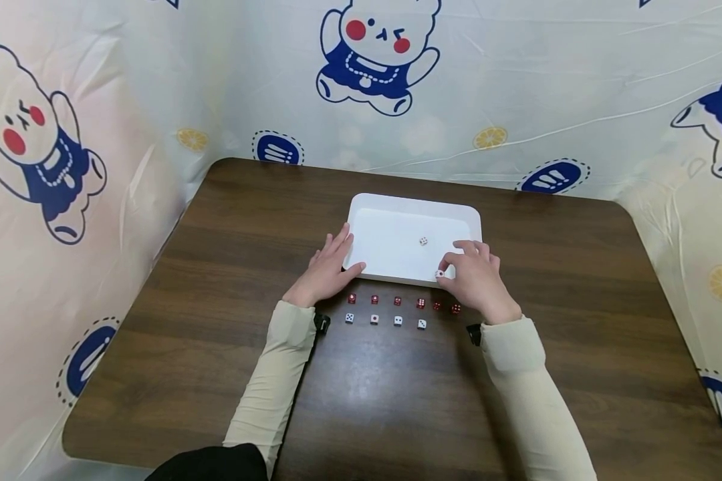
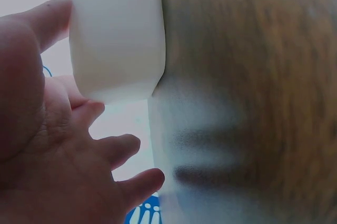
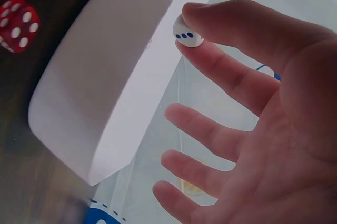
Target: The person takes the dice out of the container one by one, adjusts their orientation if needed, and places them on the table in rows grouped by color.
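Between thumb and index finger, my right hand (image 1: 475, 277) pinches a white die (image 3: 187, 33) with dark pips, held over the near right edge of a white tray (image 1: 391, 234). The other fingers of that hand are spread. My left hand (image 1: 326, 267) rests against the tray's left end, its thumb at the near corner and its fingers extended along the side. Another white die (image 1: 423, 241) lies inside the tray, right of the middle. In front of the tray, several red dice (image 1: 398, 301) form a row, and several white dice (image 1: 398, 321) form a second row nearer me.
The dark wooden table (image 1: 577, 321) extends on both sides of the tray. A pale curtain (image 1: 517, 80) printed with cartoon bears hangs behind the table and at its sides. Dark wrist straps (image 1: 321, 324) show at both cuffs.
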The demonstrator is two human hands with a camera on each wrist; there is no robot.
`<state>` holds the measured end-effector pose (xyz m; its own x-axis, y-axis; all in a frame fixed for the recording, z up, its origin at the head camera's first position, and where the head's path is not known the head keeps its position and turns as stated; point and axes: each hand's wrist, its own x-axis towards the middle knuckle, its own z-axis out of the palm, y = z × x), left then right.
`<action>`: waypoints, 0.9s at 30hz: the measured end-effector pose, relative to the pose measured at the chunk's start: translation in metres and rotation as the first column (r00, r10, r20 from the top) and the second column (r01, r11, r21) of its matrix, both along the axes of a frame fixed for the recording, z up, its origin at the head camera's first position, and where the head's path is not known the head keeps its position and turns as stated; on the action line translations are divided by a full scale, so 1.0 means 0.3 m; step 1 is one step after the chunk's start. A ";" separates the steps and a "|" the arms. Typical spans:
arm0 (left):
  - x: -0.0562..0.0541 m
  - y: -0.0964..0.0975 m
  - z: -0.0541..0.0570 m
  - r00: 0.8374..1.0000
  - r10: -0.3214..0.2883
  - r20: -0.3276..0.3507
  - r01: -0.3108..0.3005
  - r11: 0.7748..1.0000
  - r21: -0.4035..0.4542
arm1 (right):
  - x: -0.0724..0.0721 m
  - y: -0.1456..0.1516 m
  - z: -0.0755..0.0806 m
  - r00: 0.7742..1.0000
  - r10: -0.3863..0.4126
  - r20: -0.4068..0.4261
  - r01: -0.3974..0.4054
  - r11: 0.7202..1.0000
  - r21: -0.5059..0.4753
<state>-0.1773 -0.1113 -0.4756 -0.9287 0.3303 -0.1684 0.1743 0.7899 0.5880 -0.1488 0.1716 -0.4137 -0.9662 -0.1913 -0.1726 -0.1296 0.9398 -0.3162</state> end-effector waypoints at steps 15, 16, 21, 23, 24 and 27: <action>0.000 -0.001 -0.002 1.000 -0.001 0.005 0.001 1.000 -0.003 | 0.049 0.022 -0.018 0.998 0.063 0.019 -0.063 0.998 -0.028; 0.000 -0.001 -0.003 1.000 0.000 0.005 0.000 1.000 -0.001 | 0.053 0.023 -0.019 0.998 0.069 0.017 -0.068 0.997 -0.026; -0.001 -0.002 -0.006 1.000 0.001 0.009 -0.001 1.000 0.005 | 0.073 0.028 -0.021 0.996 0.092 0.022 -0.092 0.995 -0.026; -0.001 -0.002 -0.006 1.000 0.000 0.009 0.000 1.000 0.005 | 0.081 0.031 -0.024 0.995 0.095 0.027 -0.094 0.995 -0.032; -0.002 -0.002 -0.006 1.000 0.000 0.009 0.000 1.000 0.005 | 0.085 0.034 -0.026 0.995 0.098 0.026 -0.097 0.995 -0.034; -0.002 -0.001 -0.005 1.000 -0.001 0.010 0.001 1.000 0.001 | 0.096 0.041 -0.035 0.994 0.106 0.020 -0.105 0.994 -0.039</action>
